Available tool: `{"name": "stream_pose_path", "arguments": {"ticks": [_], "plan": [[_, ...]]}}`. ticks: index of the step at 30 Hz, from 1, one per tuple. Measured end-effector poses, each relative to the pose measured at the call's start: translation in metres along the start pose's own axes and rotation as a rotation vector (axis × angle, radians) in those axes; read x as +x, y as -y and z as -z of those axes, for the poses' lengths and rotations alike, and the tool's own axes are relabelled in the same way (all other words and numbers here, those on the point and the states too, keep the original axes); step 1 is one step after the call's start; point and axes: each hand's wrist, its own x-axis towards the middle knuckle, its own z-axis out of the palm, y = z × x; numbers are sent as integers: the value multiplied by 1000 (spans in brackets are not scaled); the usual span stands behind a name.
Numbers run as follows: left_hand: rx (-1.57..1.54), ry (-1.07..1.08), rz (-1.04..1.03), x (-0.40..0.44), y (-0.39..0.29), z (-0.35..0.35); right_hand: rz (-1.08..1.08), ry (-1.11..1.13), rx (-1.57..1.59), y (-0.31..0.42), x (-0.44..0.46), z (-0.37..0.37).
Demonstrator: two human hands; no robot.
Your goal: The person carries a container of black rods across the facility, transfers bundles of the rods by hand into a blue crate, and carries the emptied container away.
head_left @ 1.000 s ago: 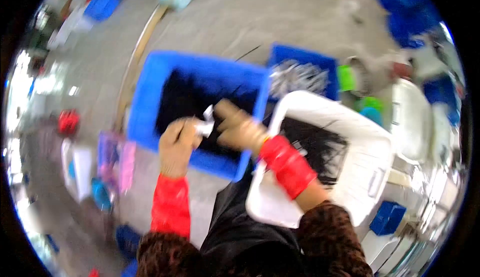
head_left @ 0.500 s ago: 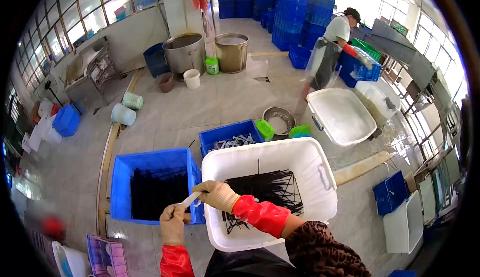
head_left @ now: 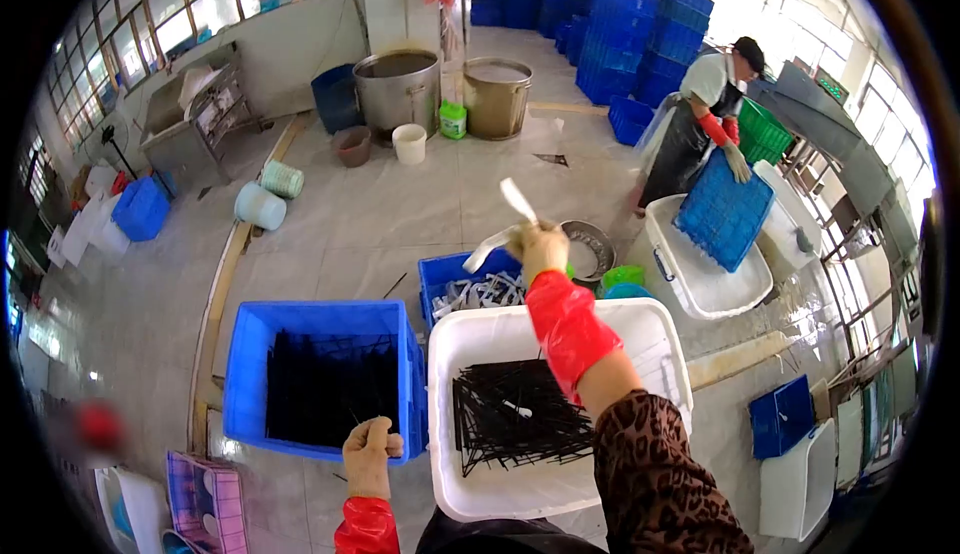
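My right hand, gloved, is raised above the far side of the white tub and grips a white strip with a bent tail at its left. Below and to its left, a small blue crate holds white pieces. Dark thin sticks lie in the white tub, with a small white piece on them. My left hand, also gloved, is at the near right corner of the large blue crate, fingers curled; whether they hold anything is hidden. Dark material fills that crate's bottom.
A person in an apron tilts a blue crate over a white tub of water. Steel pots and buckets stand at the back. A metal bowl lies beyond my tub; a pink basket is at lower left.
My right hand has moved away from my left, up and right, carrying the white strip. My left hand has released the strip and shifted slightly right. The other person now holds up a blue crate.
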Motion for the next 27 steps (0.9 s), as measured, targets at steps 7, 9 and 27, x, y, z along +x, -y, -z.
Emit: {"name": "stream_pose_path", "arguments": {"ticks": [7,9,27], "plan": [[-78,-46,133,49,11,6,-35,214,-883,8,9,0],[-107,-24,111,61,17,2,-163,141,-906,-3,22,1],[99,132,-100,44,72,-160,-294,326,-492,-74,26,165]]}}
